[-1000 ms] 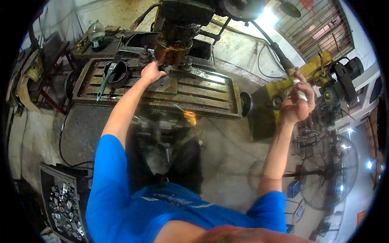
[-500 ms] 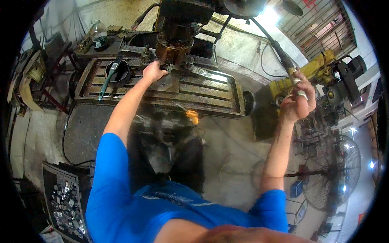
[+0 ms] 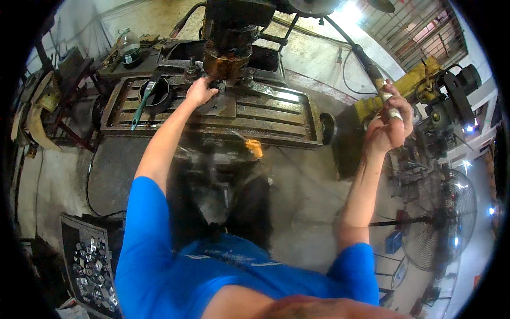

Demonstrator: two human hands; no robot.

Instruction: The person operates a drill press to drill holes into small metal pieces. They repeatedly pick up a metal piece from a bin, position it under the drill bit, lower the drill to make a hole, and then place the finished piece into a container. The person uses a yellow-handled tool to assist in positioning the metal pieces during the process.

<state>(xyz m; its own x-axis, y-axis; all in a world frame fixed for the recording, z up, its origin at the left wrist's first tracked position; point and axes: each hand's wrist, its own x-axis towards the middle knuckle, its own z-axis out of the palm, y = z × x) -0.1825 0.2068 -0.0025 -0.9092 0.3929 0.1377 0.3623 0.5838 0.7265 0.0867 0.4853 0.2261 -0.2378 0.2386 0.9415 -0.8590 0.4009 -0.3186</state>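
My left hand (image 3: 200, 92) reaches to the metal fixture under the oily spindle head (image 3: 228, 63) of a milling machine. Its thumb points right; the other fingers are bent and partly hidden, so what they hold cannot be made out. Raised at the right, my right hand (image 3: 392, 125) is closed round the end of a long dark lever (image 3: 365, 59) that slants down from the machine head. White wrappings show on its fingers. Left of my left hand, a green-handled brush (image 3: 139, 112) leans on a black bowl (image 3: 160, 101) on the slotted machine table (image 3: 276, 123).
A yellow-handled tool (image 3: 254, 148) lies at the table's front. A bin (image 3: 87, 219) of small metal pieces stands low left. A clear bottle (image 3: 129, 49) stands back left. To the right are a yellow machine (image 3: 419, 80), a caged fan (image 3: 443, 218) and a handwheel (image 3: 328, 129).
The whole view has shifted slightly. My left hand stays at the fixture and my right hand stays on the lever, with only a slight shift of its fingers.
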